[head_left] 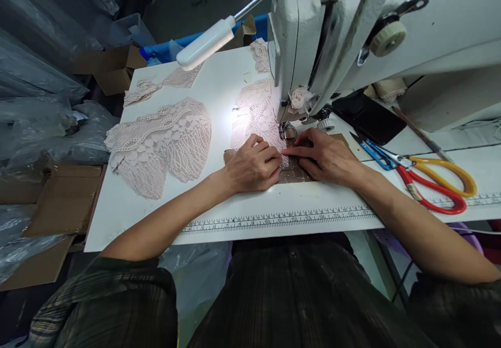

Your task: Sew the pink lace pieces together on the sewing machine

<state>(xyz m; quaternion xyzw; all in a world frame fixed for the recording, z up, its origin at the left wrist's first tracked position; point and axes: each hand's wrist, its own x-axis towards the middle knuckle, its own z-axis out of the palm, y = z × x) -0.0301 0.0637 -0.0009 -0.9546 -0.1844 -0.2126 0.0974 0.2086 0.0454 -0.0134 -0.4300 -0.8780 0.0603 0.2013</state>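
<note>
Workshop bench: a white table (pixel 219 76) with a printed ruler strip (pixel 274 217) along its near edge. A pale sewing machine (pixel 352 35) is mounted at the right. A gooseneck lamp (pixel 205 43) is lit over the work. Cardboard boxes (pixel 113 66) and plastic-wrapped bundles (pixel 39 123) are noted on the left, beyond the table.

Work: a pink lace piece (pixel 254 110) is laid over a brown patterned piece (pixel 293 173). Both are positioned just in front of the presser foot (pixel 288 130), with the lace running away behind it.

Left hand (pixel 252 164): the fingers are curled and drawn close together. The tips are pressed down on the near edge of the lace piece where it overlaps the brown piece. Whether the edge is pinched or only held down cannot be told.

Right hand (pixel 324 156): it is laid flat on the brown piece, just right of the presser foot. The fingers are extended, and the index finger (pixel 291 151) is pointed leftward until it touches the left fingertips.

Also recorded:
- A larger lace panel (pixel 160 142) is spread on the left of the table, well apart from the hands.
- Red-and-yellow scissors (pixel 434 181) lie to the right.
- Blue snips (pixel 376 155) lie just beside the scissors.
- A dark phone (pixel 370 118) lies behind the snips.
</note>
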